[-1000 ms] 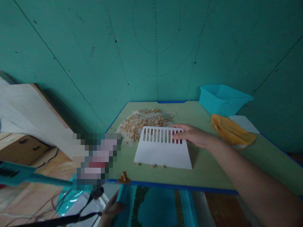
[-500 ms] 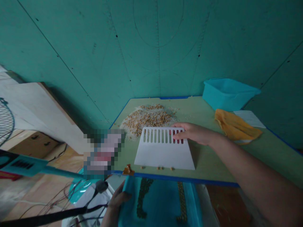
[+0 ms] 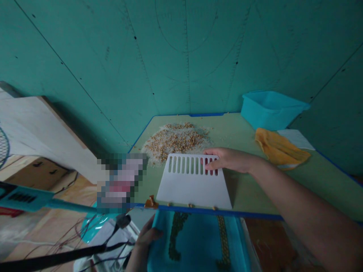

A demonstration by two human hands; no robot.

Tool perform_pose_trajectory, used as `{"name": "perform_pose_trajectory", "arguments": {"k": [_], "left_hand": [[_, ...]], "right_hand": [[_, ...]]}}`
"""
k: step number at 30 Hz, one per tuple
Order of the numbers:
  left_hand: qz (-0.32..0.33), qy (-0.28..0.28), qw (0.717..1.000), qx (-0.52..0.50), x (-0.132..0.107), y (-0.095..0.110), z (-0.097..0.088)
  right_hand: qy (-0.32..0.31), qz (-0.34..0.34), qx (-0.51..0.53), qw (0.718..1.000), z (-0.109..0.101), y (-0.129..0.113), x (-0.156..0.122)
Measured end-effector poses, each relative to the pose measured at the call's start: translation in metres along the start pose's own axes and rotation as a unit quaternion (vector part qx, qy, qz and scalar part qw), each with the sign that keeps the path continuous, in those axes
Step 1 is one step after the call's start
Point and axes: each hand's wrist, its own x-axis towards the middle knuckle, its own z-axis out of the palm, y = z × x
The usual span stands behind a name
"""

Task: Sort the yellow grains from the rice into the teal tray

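Observation:
My right hand (image 3: 219,159) grips the upper right corner of a white slotted plastic scraper (image 3: 194,187), fingers behind it and thumb in front. The scraper leans on the table, its lower edge by the front rim. A few tan beans (image 3: 190,205) lie along that edge. Below the rim, my left hand (image 3: 149,236) holds the left side of a blue plastic basin (image 3: 202,241), thumb over its wall. Inside the basin are two dark strips of small beans or grains. Behind the scraper lies a mixed heap of tan beans and whitish grains (image 3: 177,141).
A second blue basin (image 3: 269,113) stands at the table's (image 3: 246,189) back right, beside an orange cloth (image 3: 279,151) on something white. A small orange-brown scrap (image 3: 151,202) sits on the front edge. A pixelated object (image 3: 123,181) is at left. A green wall rises behind.
The scraper in my right hand has come slightly nearer the table's front edge, with the beans pushed onto the rim. The basin in my left hand has shifted slightly right.

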Motion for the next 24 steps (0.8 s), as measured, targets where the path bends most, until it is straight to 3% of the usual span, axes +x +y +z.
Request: {"name": "perform_pose_trajectory", "arguments": {"k": [13,19,24], "left_hand": [[0.007,0.053,0.998,0.015,-0.0042,-0.0002,-0.0013],[0.008,-0.024,1.000,-0.018,-0.0044,-0.0017,-0.0035],[-0.007,-0.024,1.000,-0.010,-0.0040,-0.0011,-0.0063]], "right_hand": [[-0.013,0.002,0.000,1.000,0.0023,-0.0018,-0.0013],[-0.013,0.008,-0.005,1.000,0.0015,-0.0001,-0.0010],[-0.018,0.008,-0.005,1.000,0.0008,-0.0002,-0.0012]]}}
